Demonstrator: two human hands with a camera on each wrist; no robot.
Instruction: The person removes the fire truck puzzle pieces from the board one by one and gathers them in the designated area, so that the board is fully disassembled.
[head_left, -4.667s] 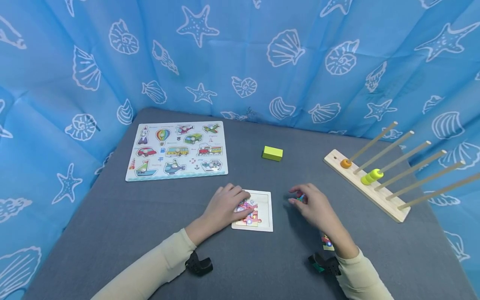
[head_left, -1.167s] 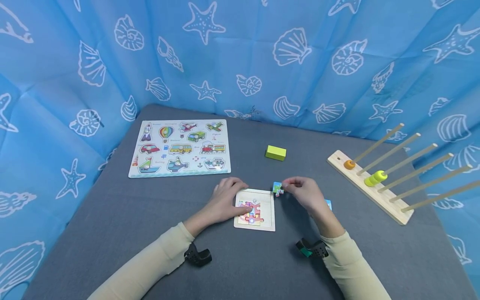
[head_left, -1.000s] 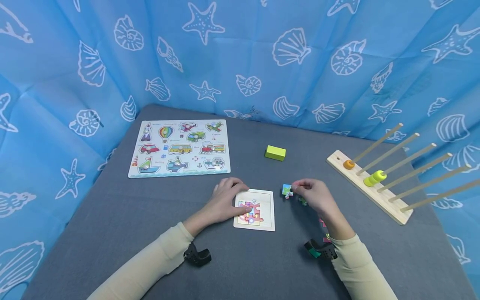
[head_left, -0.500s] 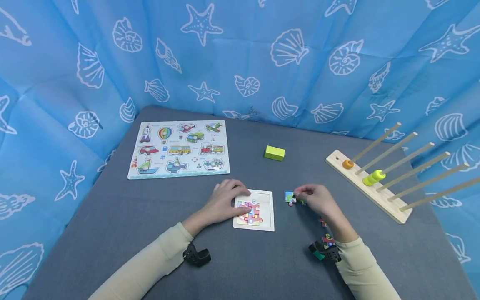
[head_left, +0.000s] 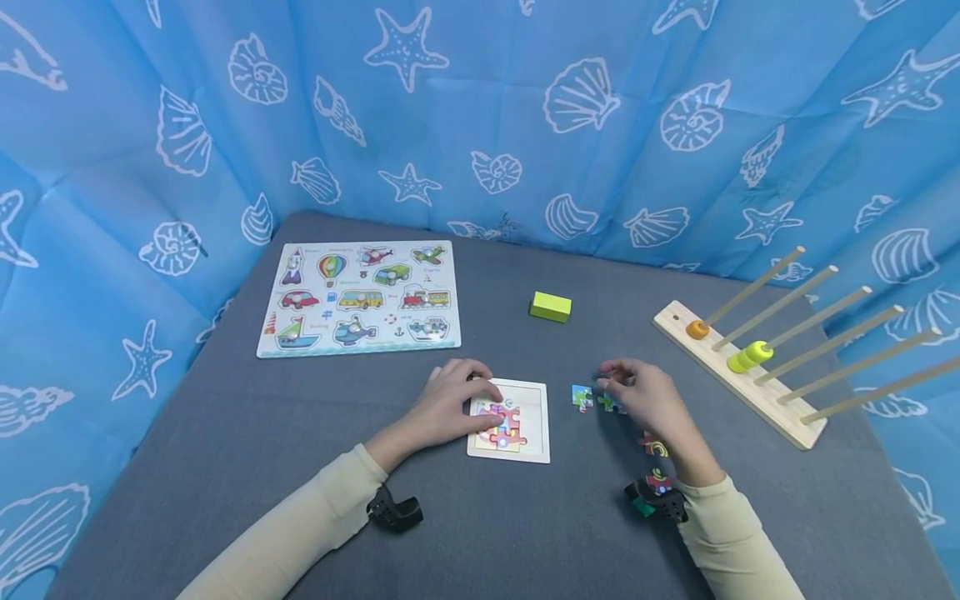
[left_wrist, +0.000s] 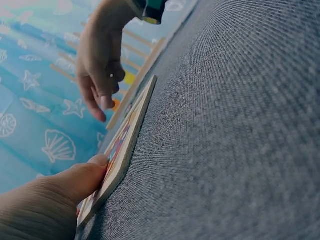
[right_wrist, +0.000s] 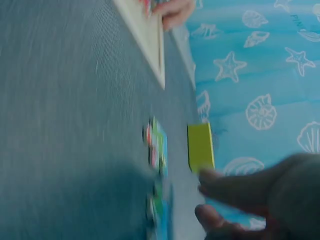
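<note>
My left hand (head_left: 453,400) rests at the left side of a small square wooden jigsaw tray (head_left: 534,421). Its thumb lies on the joined red and pink pieces (head_left: 507,433); the index finger bends over the tray. My right hand (head_left: 645,398) hovers right of the tray, thumb and fingers apart, with nothing visible between them. Just left of its fingertips a blue-green jigsaw piece (head_left: 582,397) lies on the cloth. Another green piece (head_left: 609,405) is partly hidden beneath that hand. Two reddish pieces, one (head_left: 654,445) above the other (head_left: 658,480), lie beside the right wrist.
A vehicle peg puzzle board (head_left: 360,298) lies at the back left. Beyond the jigsaw stands a yellow-green block (head_left: 551,307). To the right is a wooden peg rack (head_left: 738,375) with tilted rods and a few beads. A blue shell-print curtain (head_left: 480,117) borders the table.
My right hand brought the blue-green piece away from the tray, laid it beside the green piece and let go, then shifted slightly right. My left index finger lifted a little; the tray stayed put.
</note>
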